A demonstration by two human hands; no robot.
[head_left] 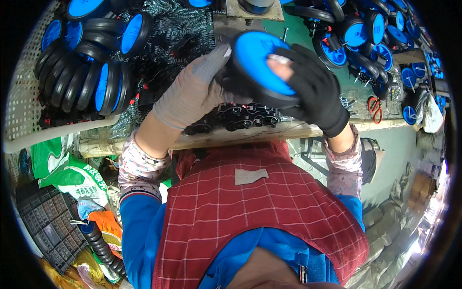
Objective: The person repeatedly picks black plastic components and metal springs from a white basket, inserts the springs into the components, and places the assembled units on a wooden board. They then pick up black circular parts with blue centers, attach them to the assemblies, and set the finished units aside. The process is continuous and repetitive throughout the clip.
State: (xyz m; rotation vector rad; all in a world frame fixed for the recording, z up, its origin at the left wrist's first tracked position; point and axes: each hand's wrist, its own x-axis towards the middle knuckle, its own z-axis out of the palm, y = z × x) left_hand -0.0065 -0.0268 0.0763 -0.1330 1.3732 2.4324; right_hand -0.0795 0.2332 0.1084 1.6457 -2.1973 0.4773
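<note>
A wheel with a blue disc face and a black tyre is raised over the front of the workbench, tilted, between my two hands. My left hand, in a grey striped glove, grips its left rim; those fingers are partly hidden behind the tyre. My right hand, in a black glove with a bare fingertip showing, is closed over the right side, fingers on the blue face. Whether a small part is pinched at that fingertip cannot be made out. Beneath the wheel lie several small black brackets along the bench's front edge.
At left, a white perforated crate holds several blue-and-black wheels. Metal springs are heaped beside it. A metal fixture stands at the back. More wheels and orange-handled scissors lie at right. Bags sit below left.
</note>
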